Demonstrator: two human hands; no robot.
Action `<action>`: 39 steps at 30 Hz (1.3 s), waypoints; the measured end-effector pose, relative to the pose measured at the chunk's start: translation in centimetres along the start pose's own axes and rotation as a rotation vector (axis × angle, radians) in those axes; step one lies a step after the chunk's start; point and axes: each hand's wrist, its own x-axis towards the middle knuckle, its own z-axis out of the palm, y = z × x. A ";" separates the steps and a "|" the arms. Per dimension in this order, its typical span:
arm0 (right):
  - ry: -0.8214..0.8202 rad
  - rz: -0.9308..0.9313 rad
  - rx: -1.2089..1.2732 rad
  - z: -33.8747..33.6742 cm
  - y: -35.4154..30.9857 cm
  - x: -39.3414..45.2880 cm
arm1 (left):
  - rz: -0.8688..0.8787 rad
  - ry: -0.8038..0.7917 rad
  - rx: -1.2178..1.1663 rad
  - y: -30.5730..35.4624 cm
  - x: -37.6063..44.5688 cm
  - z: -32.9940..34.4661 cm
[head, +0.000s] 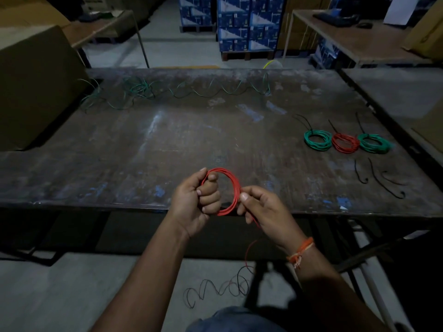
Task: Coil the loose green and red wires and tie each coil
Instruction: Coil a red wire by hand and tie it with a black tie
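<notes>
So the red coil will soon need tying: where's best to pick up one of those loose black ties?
Judging by its pose, take the nearest black tie by its straight middle, pinching from above with the right hand. It lies flat on the table, apart from the other ties, its hooked end nearest the edge.

Red wire coil (231,188). Loose green wire (177,91). Tied coils: green (317,139), red (345,143), green (374,143). Black ties (381,180). Dark brown counter (167,144), blue paint flecks. Orange wristband (302,250).
</notes>
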 end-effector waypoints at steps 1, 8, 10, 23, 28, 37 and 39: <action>0.015 0.002 0.023 0.0 0.1 -0.2 | 0.000 0.011 0.013 0.0 0.0 0.0; 0.106 0.036 0.028 0.6 -0.3 0.0 | 0.005 -0.021 0.060 -1.2 -0.2 0.0; 0.107 0.035 0.063 0.9 -0.3 -0.1 | 0.022 -0.027 0.086 -1.4 -0.3 0.1; 0.365 -0.143 -0.095 0.9 -0.1 -0.6 | 0.060 0.029 0.170 -2.3 -1.0 -0.1; 0.242 -0.108 -0.172 1.2 0.5 -0.5 | 0.046 0.038 0.133 -2.5 -1.0 0.5; 0.454 -0.196 -0.568 0.4 0.1 -1.0 | 0.060 0.060 0.182 -4.7 0.1 1.6; 0.487 -0.190 -0.555 -0.2 0.1 -1.1 | 0.071 0.056 0.210 -5.1 0.3 2.4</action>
